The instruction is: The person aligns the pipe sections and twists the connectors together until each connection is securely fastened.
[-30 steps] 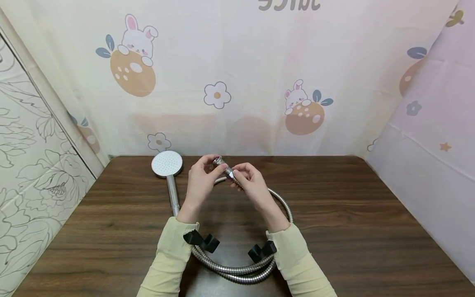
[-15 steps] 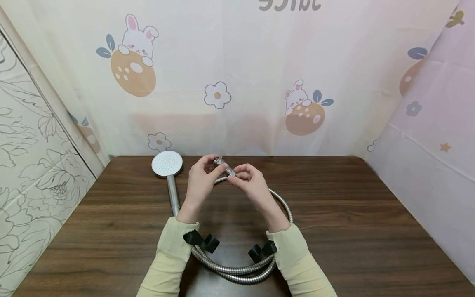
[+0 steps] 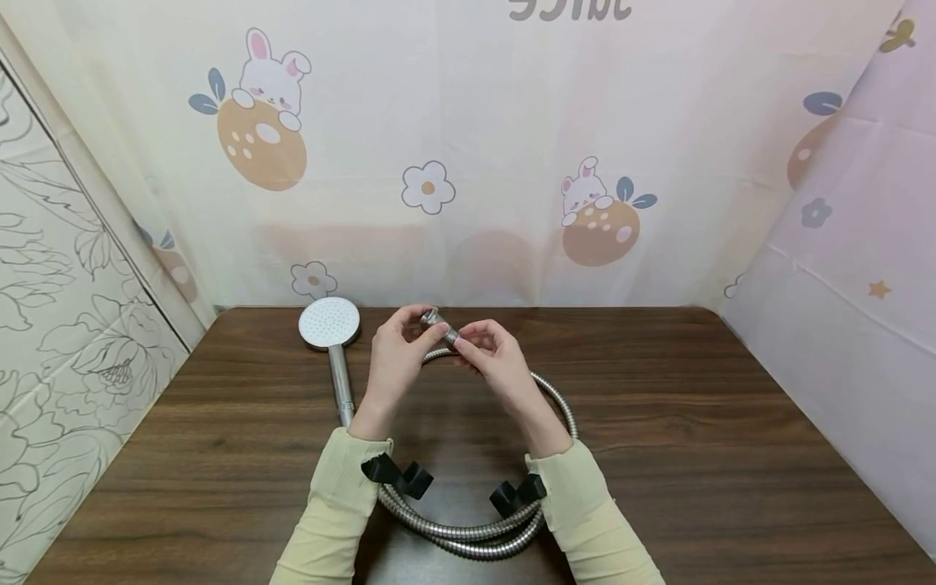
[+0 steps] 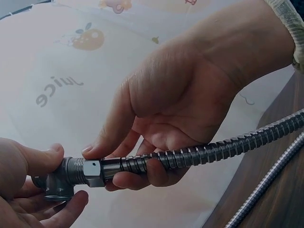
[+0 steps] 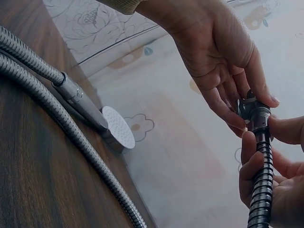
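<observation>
In the head view my left hand pinches a short metal pipe fitting between thumb and fingers, raised over the far part of the table. The left wrist view shows this fitting with a threaded neck and a side outlet. A hex nut at the end of a ribbed metal shower hose sits on the threaded neck, some threads still showing. My right hand holds the nut end, its thumb on the nut and its fingers curled under the hose.
A hand shower with a round white face lies at the left, the hose joined to its handle. The hose loops lie on the brown wooden table beneath my forearms. A printed curtain hangs behind.
My right thumb and fingers have shifted about the nut: the thumb drew back to its lower edge, then moved over it again. The left hand stays in place on the fitting.
</observation>
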Demonstrator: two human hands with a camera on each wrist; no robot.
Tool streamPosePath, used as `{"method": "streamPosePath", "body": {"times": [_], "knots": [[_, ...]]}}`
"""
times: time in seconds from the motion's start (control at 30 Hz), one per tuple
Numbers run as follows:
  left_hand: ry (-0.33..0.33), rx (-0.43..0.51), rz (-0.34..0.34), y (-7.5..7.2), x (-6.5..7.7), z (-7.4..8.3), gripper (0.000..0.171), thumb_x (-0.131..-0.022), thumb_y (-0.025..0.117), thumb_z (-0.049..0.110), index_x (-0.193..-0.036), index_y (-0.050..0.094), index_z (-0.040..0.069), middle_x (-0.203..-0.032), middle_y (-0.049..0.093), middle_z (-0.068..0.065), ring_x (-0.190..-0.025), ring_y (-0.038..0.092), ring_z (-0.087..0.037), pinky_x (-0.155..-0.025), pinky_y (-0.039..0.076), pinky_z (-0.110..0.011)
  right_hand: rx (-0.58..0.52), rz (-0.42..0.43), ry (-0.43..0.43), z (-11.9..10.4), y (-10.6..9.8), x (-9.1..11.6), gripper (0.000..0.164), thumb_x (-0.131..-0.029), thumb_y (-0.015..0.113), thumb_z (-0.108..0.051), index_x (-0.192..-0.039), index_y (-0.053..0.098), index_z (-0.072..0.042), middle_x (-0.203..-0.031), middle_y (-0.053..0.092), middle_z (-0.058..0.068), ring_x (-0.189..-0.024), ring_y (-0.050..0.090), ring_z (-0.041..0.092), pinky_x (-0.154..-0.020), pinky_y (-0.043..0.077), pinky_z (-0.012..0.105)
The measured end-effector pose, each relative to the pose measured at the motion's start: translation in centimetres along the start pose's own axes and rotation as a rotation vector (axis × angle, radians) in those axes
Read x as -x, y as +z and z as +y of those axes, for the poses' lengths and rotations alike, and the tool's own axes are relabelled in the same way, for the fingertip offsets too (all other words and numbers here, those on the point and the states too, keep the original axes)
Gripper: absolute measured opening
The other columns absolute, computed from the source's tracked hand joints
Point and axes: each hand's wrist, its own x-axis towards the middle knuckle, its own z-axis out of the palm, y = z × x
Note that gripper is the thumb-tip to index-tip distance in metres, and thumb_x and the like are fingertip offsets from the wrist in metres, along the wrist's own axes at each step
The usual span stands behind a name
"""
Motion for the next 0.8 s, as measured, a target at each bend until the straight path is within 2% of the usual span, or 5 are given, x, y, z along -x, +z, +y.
{"method": "streamPosePath", "body": {"times": [0.13, 0.2, 0.4, 0.6, 0.8], "knots": [[0.006, 0.022, -0.002, 0.1, -1.0, -1.9, 0.037, -0.081, 0.069, 0.024, -0.113, 0.061, 0.007, -0.106, 0.062, -0.011, -0.088, 0.059, -0.02, -0.065, 0.044, -0.023, 0.01, -0.001, 0.008, 0.0, 0.1, -0.1, 0.02, -0.09, 0.057, -0.011, -0.105, 0.052, 0.0, -0.089, 0.06, 0.012, -0.068, 0.062, 0.013, -0.057, 0.044, 0.022], [0.019, 0.025, -0.001, 0.1, -1.1, -2.2, 0.037, -0.081, 0.069, 0.026, -0.113, 0.061, 0.009, -0.106, 0.062, -0.009, -0.089, 0.059, -0.02, -0.066, 0.045, -0.023, 0.009, 0.003, 0.026, 0.0, 0.1, -0.1, 0.022, -0.087, 0.06, -0.01, -0.106, 0.052, -0.001, -0.089, 0.06, 0.011, -0.07, 0.062, 0.014, -0.058, 0.045, 0.023], [0.046, 0.023, 0.0, 0.1, -1.1, -2.3, 0.037, -0.081, 0.069, 0.026, -0.112, 0.061, 0.008, -0.104, 0.063, -0.007, -0.087, 0.059, -0.019, -0.067, 0.047, -0.025, 0.003, 0.014, 0.038, 0.1, 0.2, -0.2, 0.028, -0.081, 0.066, -0.003, -0.105, 0.051, -0.001, -0.084, 0.059, 0.003, -0.07, 0.062, 0.012, -0.059, 0.048, 0.023], [0.039, 0.016, 0.007, 0.1, -1.0, -2.2, 0.034, -0.082, 0.068, 0.026, -0.11, 0.061, 0.009, -0.103, 0.063, -0.006, -0.087, 0.06, -0.016, -0.067, 0.047, -0.024, 0.017, 0.002, 0.008, 0.0, 0.0, -0.1, 0.022, -0.085, 0.063, -0.007, -0.103, 0.055, 0.001, -0.083, 0.058, 0.002, -0.065, 0.059, 0.008, -0.057, 0.045, 0.021], [0.045, 0.03, 0.013, 0.2, -1.0, -2.2, 0.031, -0.082, 0.068, 0.022, -0.11, 0.061, 0.01, -0.102, 0.063, -0.007, -0.085, 0.06, -0.017, -0.067, 0.048, -0.024, -0.007, 0.006, 0.022, -0.1, 0.0, -0.1, 0.022, -0.087, 0.06, -0.008, -0.106, 0.055, 0.002, -0.083, 0.061, 0.001, -0.065, 0.061, 0.007, -0.057, 0.044, 0.019]]}}
